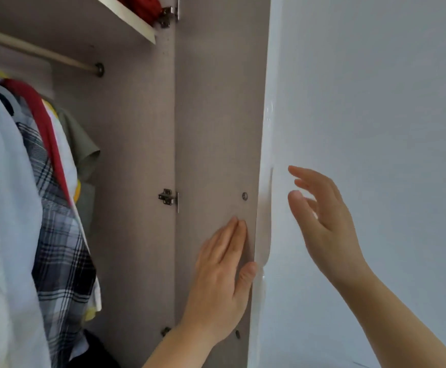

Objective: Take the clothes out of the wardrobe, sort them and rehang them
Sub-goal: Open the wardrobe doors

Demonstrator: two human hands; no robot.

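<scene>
On door [216, 128] — left hand [219, 282] flat; clothes [49, 208] well left.

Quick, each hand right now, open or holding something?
Left hand: open, pressed flat on the inside of the wardrobe door.
Right hand: open, fingers spread, holding nothing.

Our left hand [220, 282] is raised with its back toward us. Its fingers [236, 235] are straight and close together, pointing up, and the left thumb [247, 274] sits apart on the right side. The bare left forearm [168, 349] rises from the bottom edge, leaning right. Our right hand [325, 221] is higher and apart from the left, with its palm turned left. Its fingers are loosely spread and slightly curved, holding nothing, and the right thumb [296, 200] points up below the fingertips. The right forearm [402, 314], also bare, comes in from the lower right corner.
</scene>
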